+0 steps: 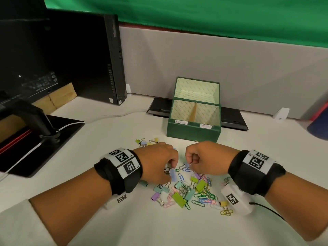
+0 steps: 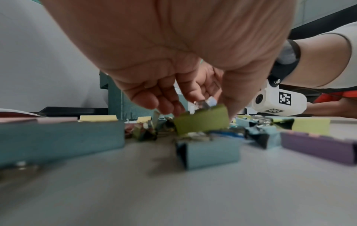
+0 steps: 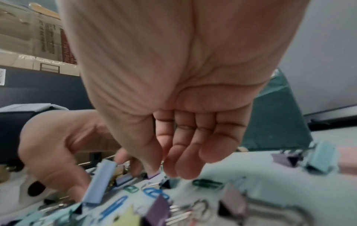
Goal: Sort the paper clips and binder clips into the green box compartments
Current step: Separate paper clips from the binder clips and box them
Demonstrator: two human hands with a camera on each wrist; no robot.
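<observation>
The green box [image 1: 193, 132] stands open behind my hands, with a cardboard divider [image 1: 193, 112] between two labelled compartments that look empty. A pile of coloured paper clips and binder clips [image 1: 192, 192] lies on the white table in front of it. My left hand [image 1: 159, 164] is at the pile's left edge and pinches a light blue binder clip [image 1: 172, 174] [image 3: 102, 183]. My right hand [image 1: 200, 160] hovers over the pile's far edge with its fingers curled. Its thumb and forefinger [image 3: 154, 152] pinch what looks like a thin wire paper clip [image 3: 162, 163]. A green binder clip [image 2: 201, 122] lies just under the left fingers.
A few binder clips [image 1: 147, 141] lie apart, left of the box. A black computer tower [image 1: 110, 59] and a monitor stand [image 1: 44, 132] fill the left side. A flat black device [image 1: 232, 119] lies behind the box against the grey partition. A black cable [image 1: 266, 208] trails from my right wrist.
</observation>
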